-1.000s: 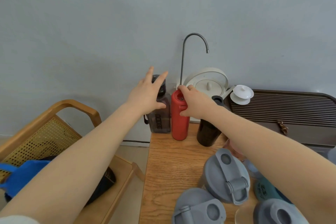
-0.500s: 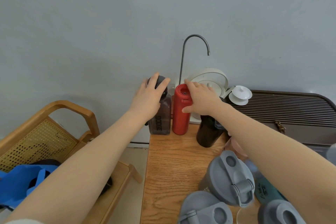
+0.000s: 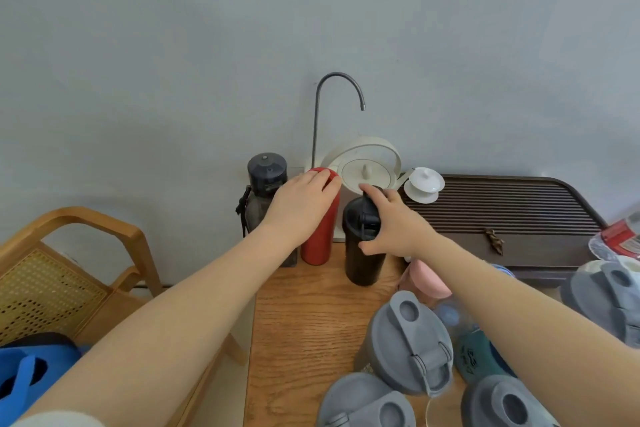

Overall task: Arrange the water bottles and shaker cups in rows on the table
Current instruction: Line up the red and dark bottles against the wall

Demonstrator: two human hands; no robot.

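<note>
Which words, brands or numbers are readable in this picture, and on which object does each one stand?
No text can be read.
Dark print on the teal bottle: too blurred.
Marking on the red and white packet at the right edge: too blurred.

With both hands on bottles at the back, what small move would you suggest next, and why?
Probably slide the black bottle, gripped by the right hand, back level with the red bottle under the left hand: it stands nearer than the red and grey bottle by the wall.
</note>
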